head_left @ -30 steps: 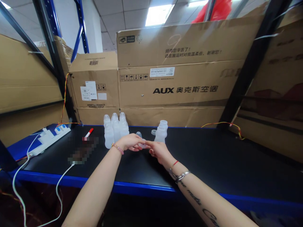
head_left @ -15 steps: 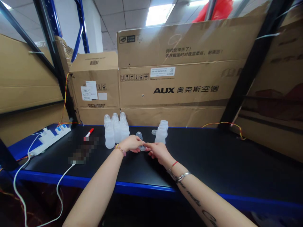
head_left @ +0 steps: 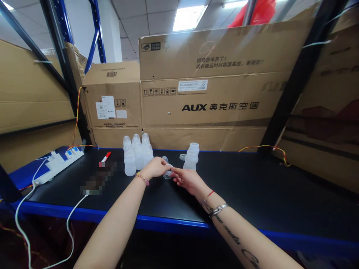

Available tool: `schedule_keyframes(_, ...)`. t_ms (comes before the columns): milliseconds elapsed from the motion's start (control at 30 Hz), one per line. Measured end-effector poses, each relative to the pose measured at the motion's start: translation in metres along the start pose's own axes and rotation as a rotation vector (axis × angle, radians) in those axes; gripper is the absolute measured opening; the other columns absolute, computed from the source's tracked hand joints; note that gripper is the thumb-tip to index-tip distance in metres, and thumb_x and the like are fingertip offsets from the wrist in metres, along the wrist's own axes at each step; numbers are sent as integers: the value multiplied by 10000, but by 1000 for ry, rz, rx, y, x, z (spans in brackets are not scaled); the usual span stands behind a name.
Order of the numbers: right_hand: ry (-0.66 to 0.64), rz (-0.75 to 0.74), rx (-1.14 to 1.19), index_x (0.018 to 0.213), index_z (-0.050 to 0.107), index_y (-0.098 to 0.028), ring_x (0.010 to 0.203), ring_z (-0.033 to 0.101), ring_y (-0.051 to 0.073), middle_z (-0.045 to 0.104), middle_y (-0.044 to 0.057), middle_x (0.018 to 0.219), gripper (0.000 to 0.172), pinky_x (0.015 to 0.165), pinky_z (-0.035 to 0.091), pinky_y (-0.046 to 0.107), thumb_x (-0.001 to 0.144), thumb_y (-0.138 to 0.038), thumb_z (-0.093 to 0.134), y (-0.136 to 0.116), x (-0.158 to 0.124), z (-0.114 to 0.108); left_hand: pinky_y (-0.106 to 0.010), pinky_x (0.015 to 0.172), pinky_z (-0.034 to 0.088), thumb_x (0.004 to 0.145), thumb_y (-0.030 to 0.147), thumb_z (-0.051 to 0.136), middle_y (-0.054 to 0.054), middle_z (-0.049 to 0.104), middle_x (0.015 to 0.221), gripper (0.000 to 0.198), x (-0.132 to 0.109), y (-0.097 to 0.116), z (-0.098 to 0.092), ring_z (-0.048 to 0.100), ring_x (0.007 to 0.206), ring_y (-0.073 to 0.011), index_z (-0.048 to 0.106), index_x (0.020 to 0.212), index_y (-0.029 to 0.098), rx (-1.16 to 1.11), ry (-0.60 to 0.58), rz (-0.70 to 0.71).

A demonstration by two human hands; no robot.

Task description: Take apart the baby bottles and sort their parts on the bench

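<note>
Near the centre of the frame, the left hand (head_left: 156, 167) and the right hand (head_left: 188, 179) are almost together, fingertips pinching from two sides a small round translucent plastic piece (head_left: 168, 173); I cannot tell if it touches the black tabletop (head_left: 241, 194). Half a second ago the fingers were covering more of it; now its pale ring shows better, and the right wrist is slightly farther right. Just behind is a clear plastic dome (head_left: 165, 159), partly hidden. Farther, at left of centre, milky white bottles with clear domed caps (head_left: 130, 163) stand unmoved; at right of centre, milky white open-necked bottles (head_left: 191, 160) stand near a flat whitish ring (head_left: 182, 157).
</note>
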State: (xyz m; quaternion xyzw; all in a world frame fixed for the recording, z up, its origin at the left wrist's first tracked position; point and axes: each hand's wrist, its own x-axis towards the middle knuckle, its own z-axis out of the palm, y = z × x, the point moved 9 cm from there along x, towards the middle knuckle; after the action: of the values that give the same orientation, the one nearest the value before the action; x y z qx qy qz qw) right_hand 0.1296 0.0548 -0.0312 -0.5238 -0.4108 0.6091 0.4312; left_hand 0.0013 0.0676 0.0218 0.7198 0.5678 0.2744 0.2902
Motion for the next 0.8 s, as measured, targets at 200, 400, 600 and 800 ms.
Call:
schedule_keyframes(200, 172, -136, -143, 662, 681, -107, 444, 487, 61, 703, 82, 692, 201, 390, 305, 190, 783, -268, 689, -16, -10, -23, -208, 552, 430, 843, 261, 607, -7, 628, 618, 206, -4, 10, 7, 535, 551, -95, 733, 905, 110, -261, 39, 2)
schedule_keyframes(400, 370, -386, -740, 785, 794, -176, 718, 689, 226, 753, 102, 733, 307, 563, 403, 267, 837, -394, 584, -39, -43, -38, -229, 632, 503, 847, 222, 599, -23, 689, 660, 210, -13, 25, 24, 630, 614, -125, 752, 968, 146, -216, 78, 21)
schedule_keyframes(600, 495, -404, -1044, 910, 815, -211, 905, 708, 285, 778, 128, 960, 313, 626, 426, 288, 824, -359, 553, -50, -60, -53, -261, 747, 535, 836, 199, 568, -58, 734, 715, 222, -23, 39, 42, 685, 719, -176, 782, 873, 150, -20, 80, 19)
schedule_keyframes(800, 414, -346, -865, 809, 811, -204, 772, 704, 238, 777, 98, 810, 269, 588, 413, 265, 794, -333, 575, -41, -50, -57, -281, 879, 522, 828, 141, 572, -101, 736, 746, 204, -21, 36, 41, 705, 839, -214, 772, 786, 125, 130, 130, -14)
